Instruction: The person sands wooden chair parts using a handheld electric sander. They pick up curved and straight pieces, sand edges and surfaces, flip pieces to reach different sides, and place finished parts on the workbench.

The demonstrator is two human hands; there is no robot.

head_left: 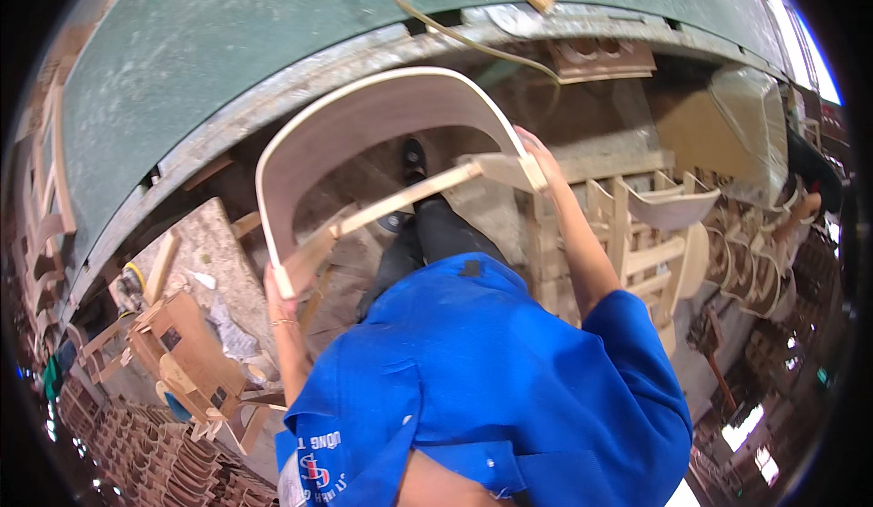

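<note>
A curved wooden chair back [373,107] is held up in front of me, its bent panel arching away from my body. A pale wooden rail [405,200] runs across between its two ends. My left hand [284,302] grips the left end, with the fingers partly hidden behind the wood. At the opposite end, my right hand [538,154] is closed on the outer side of the panel near the rail's joint. Below the chair back, my legs and dark shoes [414,157] show on the floor.
A long green-topped workbench [227,52] with a worn edge crosses the far side; a cord [455,39] hangs over it. Wooden chair frames [650,243] stand at my right. A brown box [186,343] and scraps lie at left, with many stacked curved parts [164,443] behind.
</note>
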